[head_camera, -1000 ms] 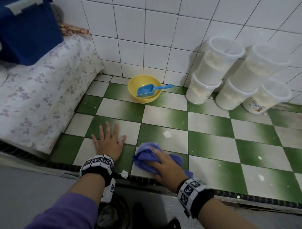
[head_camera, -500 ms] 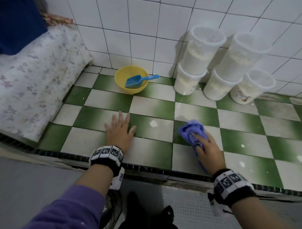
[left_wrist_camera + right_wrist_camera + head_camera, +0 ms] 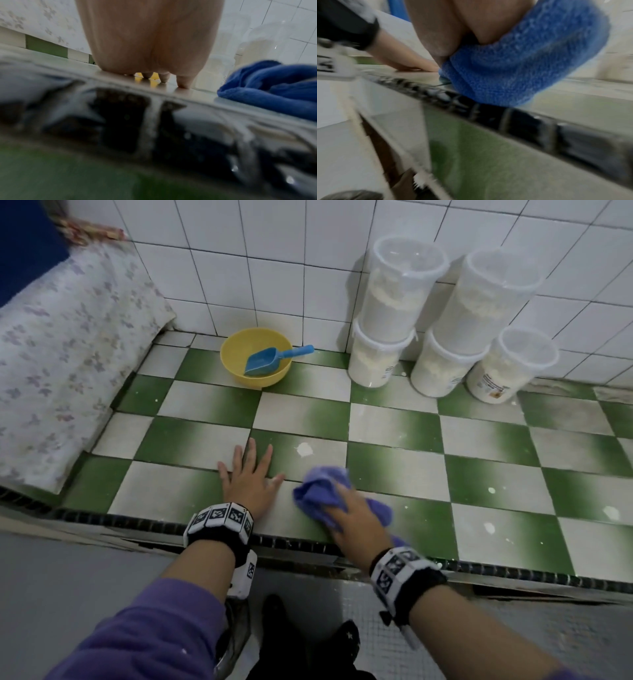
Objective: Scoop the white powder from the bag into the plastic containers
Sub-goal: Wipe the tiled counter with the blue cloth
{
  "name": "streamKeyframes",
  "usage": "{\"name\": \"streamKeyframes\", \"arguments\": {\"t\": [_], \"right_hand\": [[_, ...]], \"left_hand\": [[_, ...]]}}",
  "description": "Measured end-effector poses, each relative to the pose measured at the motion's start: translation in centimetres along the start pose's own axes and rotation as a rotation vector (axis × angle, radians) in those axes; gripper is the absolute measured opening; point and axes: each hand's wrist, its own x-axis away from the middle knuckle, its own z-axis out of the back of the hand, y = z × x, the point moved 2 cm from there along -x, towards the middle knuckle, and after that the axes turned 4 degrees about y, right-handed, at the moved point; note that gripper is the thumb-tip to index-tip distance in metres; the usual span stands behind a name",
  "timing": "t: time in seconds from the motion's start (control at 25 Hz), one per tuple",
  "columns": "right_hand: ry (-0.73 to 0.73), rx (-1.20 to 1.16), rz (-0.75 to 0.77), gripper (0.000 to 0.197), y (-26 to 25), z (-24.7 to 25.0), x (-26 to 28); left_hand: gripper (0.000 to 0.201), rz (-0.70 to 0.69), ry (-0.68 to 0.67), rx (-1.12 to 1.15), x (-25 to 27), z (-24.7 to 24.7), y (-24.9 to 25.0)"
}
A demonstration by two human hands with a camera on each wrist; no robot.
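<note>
Tubs (image 3: 383,359) of white powder, five lidded, stand stacked against the wall; a scoop (image 3: 270,361) lies in the apparently empty bowl (image 3: 239,354). Left hand (image 3: 248,486) lies flat on the counter (image 3: 496,491); right hand (image 3: 356,518) presses a cloth (image 3: 317,491), fingers blurred, probably gripping.

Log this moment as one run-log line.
phase: wiping spilled powder | left hand: flat on tiled counter | right hand: pressing blue cloth | scoop: in yellow bowl
</note>
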Motion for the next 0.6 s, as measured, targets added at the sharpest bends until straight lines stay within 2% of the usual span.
{"name": "streamKeyframes", "arguments": {"t": [0.08, 0.2, 0.32, 0.4, 0.52, 0.6], "right_hand": [[-0.059, 0.004, 0.093, 0.055, -2.4, -0.8, 1.4], [-0.052, -0.004, 0.281, 0.031, -2.5, -0.4, 3.8], [-0.058, 0.054, 0.294, 0.027, 0.3, 0.9, 7.1], [-0.003, 0.030, 0.165, 0.032, 3.2, 2.5, 9.2], [0.106, -0.007, -0.196, 0.043, 9.0, 4.6, 10.9], [0.093, -0.029, -0.411, 0.051, 12.7, 5.6, 11.1]], "left_hand": [[0.065, -0.005, 0.015, 0.006, 0.0, 0.0, 0.1], [0.065, -0.004, 0.021, 0.006, 0.2, 0.0, 0.1], [0.065, 0.017, 0.032, -0.003, 0.7, 0.1, 0.7], [0.066, -0.004, 0.035, -0.013, 1.2, 0.2, 2.1], [0.066, -0.092, 0.050, 0.006, 1.9, -0.1, 5.3], [0.067, -0.145, 0.056, 0.025, 2.0, -0.4, 7.5]]}}
